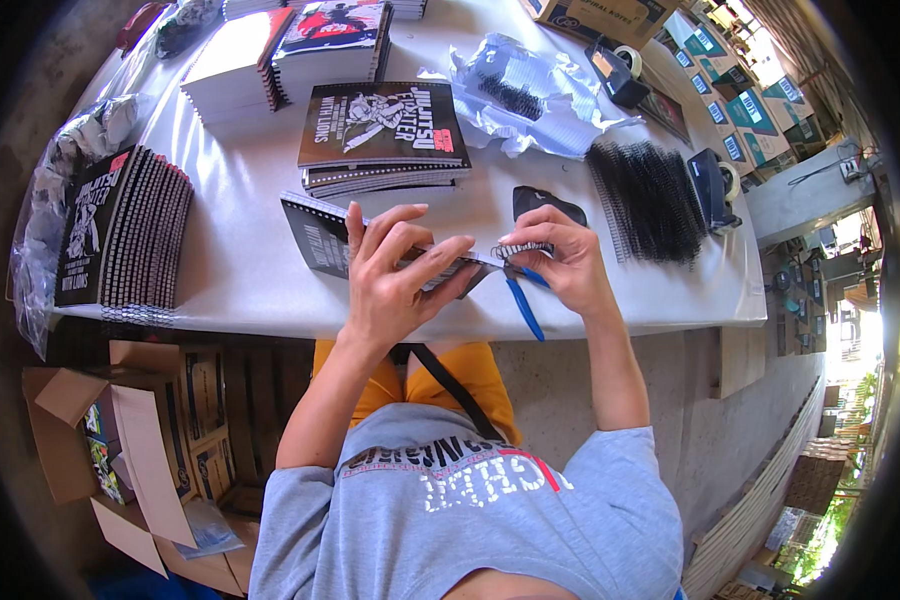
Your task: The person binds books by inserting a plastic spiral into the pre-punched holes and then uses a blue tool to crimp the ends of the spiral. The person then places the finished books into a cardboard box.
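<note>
My left hand (395, 275) grips a black-covered book (315, 238) with a row of punched holes along its edge, tilted above the near part of the table. At the book's right end, my right hand (568, 262) pinches a black spiral binding coil (523, 247) between thumb and fingers. How far the coil is threaded into the holes I cannot tell. Just under my right hand lie blue-handled pliers (525, 310), their jaws hidden. A small black item (548, 203) rests behind that hand. Beyond my left hand is a stack of similar black books (385, 130).
Spiral-edged books (120, 235) stand in a row at left by clear plastic wrap (35, 235). More stacks (330, 50) sit at the back. Loose black coils (650, 205), crumpled wrapping (530, 95) and tape dispensers (712, 190) occupy the right. An open carton (145, 440) is below left.
</note>
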`<action>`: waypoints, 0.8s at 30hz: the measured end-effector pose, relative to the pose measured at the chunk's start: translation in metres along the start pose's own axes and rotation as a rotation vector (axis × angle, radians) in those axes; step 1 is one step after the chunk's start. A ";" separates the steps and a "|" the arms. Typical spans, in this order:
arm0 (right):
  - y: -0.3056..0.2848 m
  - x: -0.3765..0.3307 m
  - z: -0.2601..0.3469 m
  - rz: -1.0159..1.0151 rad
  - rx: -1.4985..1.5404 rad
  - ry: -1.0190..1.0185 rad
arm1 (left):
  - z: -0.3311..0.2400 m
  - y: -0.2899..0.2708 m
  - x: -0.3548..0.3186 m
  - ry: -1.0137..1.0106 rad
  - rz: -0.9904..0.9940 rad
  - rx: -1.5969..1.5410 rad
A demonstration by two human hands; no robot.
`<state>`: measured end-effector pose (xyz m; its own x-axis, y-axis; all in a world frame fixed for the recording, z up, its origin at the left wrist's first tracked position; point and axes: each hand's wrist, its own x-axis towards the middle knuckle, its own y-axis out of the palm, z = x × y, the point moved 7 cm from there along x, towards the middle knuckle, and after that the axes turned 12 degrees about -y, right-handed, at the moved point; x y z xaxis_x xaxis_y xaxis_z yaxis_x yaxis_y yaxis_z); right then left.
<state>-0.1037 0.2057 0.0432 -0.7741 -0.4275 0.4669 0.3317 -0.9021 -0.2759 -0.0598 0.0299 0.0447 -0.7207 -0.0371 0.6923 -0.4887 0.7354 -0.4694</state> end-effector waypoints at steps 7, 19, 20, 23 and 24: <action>-0.005 -0.001 -0.001 0.061 0.012 -0.025 | -0.001 0.002 -0.002 0.017 -0.001 0.066; -0.003 -0.003 -0.001 -0.007 0.016 0.004 | -0.004 0.022 -0.017 -0.026 -0.128 0.275; -0.002 -0.003 0.002 -0.004 0.000 -0.015 | -0.004 0.022 -0.016 -0.017 -0.145 0.282; -0.002 -0.002 0.004 -0.023 -0.029 0.006 | -0.008 0.020 -0.015 -0.001 -0.153 0.321; -0.002 -0.002 0.004 -0.023 -0.027 0.005 | -0.010 0.021 -0.015 0.000 -0.153 0.324</action>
<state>-0.1009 0.2077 0.0457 -0.7842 -0.4065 0.4688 0.2996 -0.9097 -0.2876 -0.0540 0.0528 0.0300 -0.6274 -0.1304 0.7677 -0.7213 0.4687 -0.5099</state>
